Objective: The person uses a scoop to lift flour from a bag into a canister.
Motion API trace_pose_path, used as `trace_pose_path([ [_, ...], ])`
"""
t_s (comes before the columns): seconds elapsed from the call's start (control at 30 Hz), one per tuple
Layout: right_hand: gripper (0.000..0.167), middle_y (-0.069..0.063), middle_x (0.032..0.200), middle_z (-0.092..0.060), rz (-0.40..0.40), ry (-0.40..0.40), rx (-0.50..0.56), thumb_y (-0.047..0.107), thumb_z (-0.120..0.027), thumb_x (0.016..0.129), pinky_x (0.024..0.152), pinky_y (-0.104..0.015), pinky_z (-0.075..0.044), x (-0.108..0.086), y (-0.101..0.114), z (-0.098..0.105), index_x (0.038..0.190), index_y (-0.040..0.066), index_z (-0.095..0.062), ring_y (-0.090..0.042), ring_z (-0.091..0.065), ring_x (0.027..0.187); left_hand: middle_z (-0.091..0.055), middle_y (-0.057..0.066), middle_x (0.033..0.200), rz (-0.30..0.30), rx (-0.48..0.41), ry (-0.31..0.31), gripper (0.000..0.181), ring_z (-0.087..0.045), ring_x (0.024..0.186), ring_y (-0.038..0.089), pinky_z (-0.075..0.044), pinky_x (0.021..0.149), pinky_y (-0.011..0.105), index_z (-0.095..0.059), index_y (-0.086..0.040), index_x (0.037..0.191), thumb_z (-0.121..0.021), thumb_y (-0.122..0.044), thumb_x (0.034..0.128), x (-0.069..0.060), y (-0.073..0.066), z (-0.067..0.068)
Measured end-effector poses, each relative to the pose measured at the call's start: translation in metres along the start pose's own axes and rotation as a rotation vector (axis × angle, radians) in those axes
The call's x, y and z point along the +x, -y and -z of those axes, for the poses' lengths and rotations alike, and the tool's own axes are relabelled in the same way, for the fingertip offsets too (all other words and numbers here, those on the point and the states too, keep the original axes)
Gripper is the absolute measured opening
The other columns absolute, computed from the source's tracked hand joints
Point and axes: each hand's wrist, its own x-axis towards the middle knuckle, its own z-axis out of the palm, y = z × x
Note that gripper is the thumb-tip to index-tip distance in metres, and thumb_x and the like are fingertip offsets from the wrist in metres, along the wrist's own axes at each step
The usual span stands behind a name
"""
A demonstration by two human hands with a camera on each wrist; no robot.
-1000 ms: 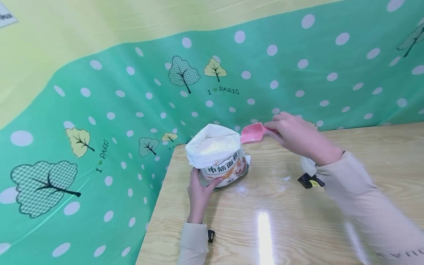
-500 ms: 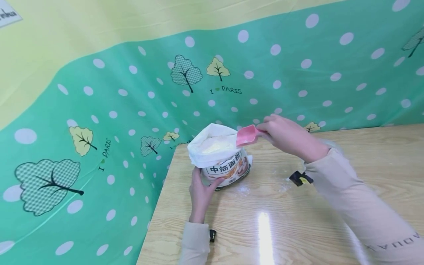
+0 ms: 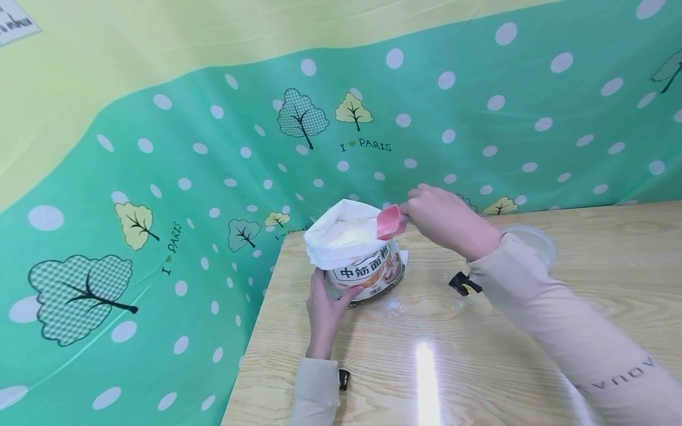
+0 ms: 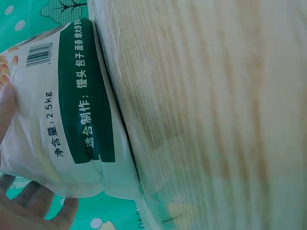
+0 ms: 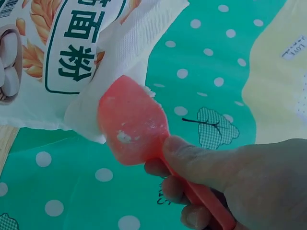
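Note:
A white flour bag (image 3: pixel 367 269) with its top folded down stands at the table's back left corner, pale flour (image 3: pixel 348 232) showing in its mouth. My left hand (image 3: pixel 324 310) grips the bag's lower front, thumb on the printed face; the left wrist view shows the bag's green band (image 4: pixel 84 91) beside the fingers. In my right hand (image 3: pixel 447 219) is the handle of a pink scoop (image 3: pixel 390 222), held at the bag's right rim. The right wrist view shows white smears on the scoop (image 5: pixel 132 120), which overlaps the folded rim, and my right hand (image 5: pixel 240 177) round its handle.
On the wooden table (image 3: pixel 394 378), a clear round dish (image 3: pixel 535 239) lies partly behind the right forearm. White powder (image 3: pixel 395 305) is scattered right of the bag. A green dotted cloth (image 3: pixel 213 177) hangs behind and at the left.
My right hand has moved left, bringing the scoop from beside the bag to over its right rim. More of the clear dish shows now. The left hand keeps its grip on the bag.

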Motion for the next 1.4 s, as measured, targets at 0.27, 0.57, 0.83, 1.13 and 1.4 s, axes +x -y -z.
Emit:
trace_pose_path([
  [0.27,0.024,-0.007,0.085,-0.070,0.002,0.015,-0.080,-0.013,-0.068,0.080,0.072,-0.036,-0.052,0.009,0.014,0.003,0.092,0.006,-0.075,-0.025,-0.055,0.078,-0.052,0.003,0.141,-0.007,0.001,-0.003,0.095,-0.051,0.131,0.027,-0.043,0.110,0.050,-0.039,-0.021,0.147,-0.084,-0.054,0.0697,-0.002,0.001,0.000],
  [0.57,0.021,-0.009,0.084,-0.069,-0.018,0.035,-0.139,-0.011,-0.070,0.079,0.068,-0.035,-0.050,0.018,0.026,0.003,0.090,0.006,-0.076,-0.026,-0.054,0.076,-0.052,0.002,0.142,-0.010,0.003,-0.001,0.094,-0.051,0.132,0.026,-0.042,0.110,0.050,-0.040,-0.023,0.146,-0.084,-0.054,0.0694,-0.001,0.002,-0.001],
  [0.83,0.020,-0.008,0.081,-0.070,-0.024,0.068,-0.230,-0.010,-0.067,0.079,0.067,-0.032,-0.052,0.029,0.037,0.002,0.088,0.006,-0.075,-0.025,-0.056,0.077,-0.052,0.003,0.143,-0.008,0.011,-0.001,0.094,-0.050,0.132,0.026,-0.042,0.111,0.049,-0.040,-0.022,0.146,-0.085,-0.053,0.0695,-0.001,-0.001,0.000],
  [1.13,0.011,-0.008,0.085,-0.069,-0.080,0.205,-0.225,0.004,-0.073,0.084,0.075,-0.037,-0.057,0.045,0.043,0.002,0.094,0.008,-0.074,-0.027,-0.059,0.086,-0.052,0.003,0.142,-0.008,0.041,-0.002,0.095,-0.051,0.132,0.026,-0.043,0.110,0.049,-0.040,-0.022,0.146,-0.084,-0.055,0.0685,0.001,-0.002,0.002],
  [1.4,0.009,-0.004,0.089,-0.070,-0.106,0.362,-0.234,0.017,-0.069,0.093,0.079,-0.037,-0.058,0.063,0.054,-0.005,0.098,0.011,-0.073,-0.024,-0.059,0.090,-0.053,0.002,0.142,0.016,0.032,0.004,0.093,-0.050,0.133,0.027,-0.042,0.111,0.050,-0.041,-0.022,0.145,-0.085,-0.054,0.0689,-0.001,-0.004,0.003],
])
